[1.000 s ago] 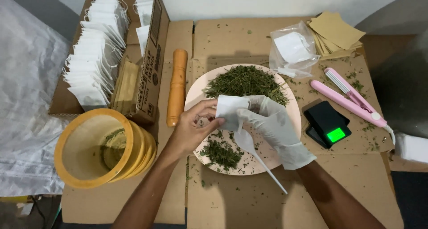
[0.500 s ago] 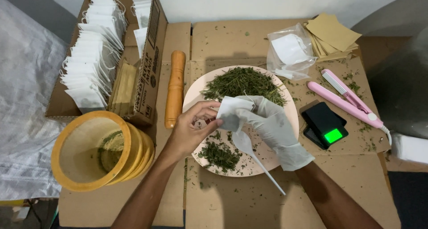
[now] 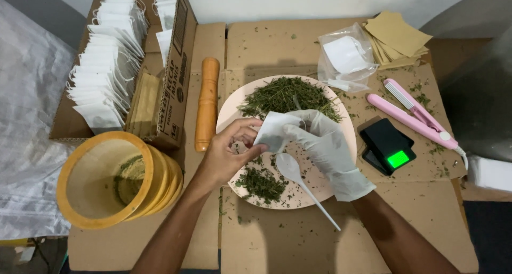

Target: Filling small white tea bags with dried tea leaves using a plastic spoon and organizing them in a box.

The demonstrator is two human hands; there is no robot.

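Fingers of both hands pinching one white bag (image 3: 273,131), one plate (image 3: 341,126), one spoon (image 3: 301,180)

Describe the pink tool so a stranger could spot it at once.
Start at the big round plate of dried green herbs in the middle of the cardboard-covered table. Look right, past the small black scale with its lit green screen. The pink tool lies there: two long slim arms joined like tongs, the only pink thing.
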